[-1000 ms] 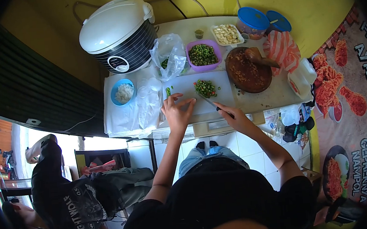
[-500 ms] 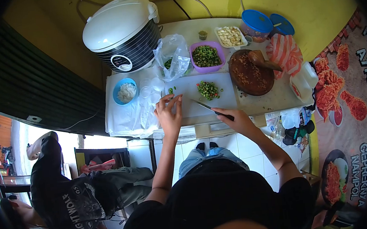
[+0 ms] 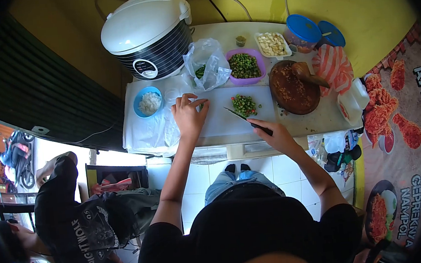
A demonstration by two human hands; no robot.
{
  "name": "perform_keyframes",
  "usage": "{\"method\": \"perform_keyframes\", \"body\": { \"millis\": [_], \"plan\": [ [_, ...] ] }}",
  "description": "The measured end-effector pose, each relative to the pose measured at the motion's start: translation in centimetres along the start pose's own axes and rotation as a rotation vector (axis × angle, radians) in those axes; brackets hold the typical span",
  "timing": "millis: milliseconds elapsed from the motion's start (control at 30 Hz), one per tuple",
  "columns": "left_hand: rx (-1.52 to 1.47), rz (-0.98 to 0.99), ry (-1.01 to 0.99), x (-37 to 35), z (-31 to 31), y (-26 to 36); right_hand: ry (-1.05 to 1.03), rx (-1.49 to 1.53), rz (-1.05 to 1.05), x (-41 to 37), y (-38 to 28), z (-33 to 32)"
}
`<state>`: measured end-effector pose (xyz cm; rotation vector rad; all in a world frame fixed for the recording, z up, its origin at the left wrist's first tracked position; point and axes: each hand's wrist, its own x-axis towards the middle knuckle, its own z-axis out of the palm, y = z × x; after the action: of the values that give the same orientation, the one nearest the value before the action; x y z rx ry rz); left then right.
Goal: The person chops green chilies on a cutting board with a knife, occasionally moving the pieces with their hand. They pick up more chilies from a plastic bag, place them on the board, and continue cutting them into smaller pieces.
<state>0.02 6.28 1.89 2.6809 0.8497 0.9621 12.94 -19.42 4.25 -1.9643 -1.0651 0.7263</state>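
Note:
My left hand (image 3: 189, 116) is at the left end of a white cutting board (image 3: 215, 126), thumb and forefinger curled together around a small piece of green chili (image 3: 201, 105), which they partly hide. In my right hand (image 3: 277, 135) is a knife (image 3: 239, 114) with a dark handle, its blade pointing up and left over the board. Just beyond the blade lies a pile of chopped green and red chilies (image 3: 245, 105). Behind the board stand a purple tub (image 3: 246, 81) of chopped green pieces and a clear plastic bag (image 3: 209, 64) with green chilies inside.
To the right sits a stone mortar (image 3: 295, 99) with a pestle (image 3: 310, 75) resting in it. A blue bowl of rice (image 3: 149, 103) and a rice cooker (image 3: 147, 34) are at the left. Garlic fills a white tray (image 3: 272, 44). Another person (image 3: 88, 227) is at the left.
My left hand has moved slightly away from me and closed over the green chili pieces. My right hand keeps the knife nearly in place. The view has shifted slightly.

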Motion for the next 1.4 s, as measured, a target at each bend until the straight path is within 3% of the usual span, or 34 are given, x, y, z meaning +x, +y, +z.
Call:
{"method": "perform_keyframes", "body": {
  "millis": [133, 333, 533, 1400],
  "plan": [
    [-0.006, 0.037, 0.002, -0.1, 0.4, 0.5, 0.033, 0.09, -0.04, 0.3, 0.6, 0.3],
    [-0.174, 0.131, -0.167, -2.9, 0.1, 3.8, -0.018, 0.296, 0.101, 0.1, 0.9, 0.5],
    [-0.288, 0.023, -0.14, -4.6, 1.0, 5.2, -0.061, 0.388, 0.134, -0.9, 0.8, 1.0],
    [-0.434, -0.11, -0.152, -5.0, 1.0, 4.9, -0.019, 0.148, 0.031, -2.0, -0.2, 2.2]
  ]
}}
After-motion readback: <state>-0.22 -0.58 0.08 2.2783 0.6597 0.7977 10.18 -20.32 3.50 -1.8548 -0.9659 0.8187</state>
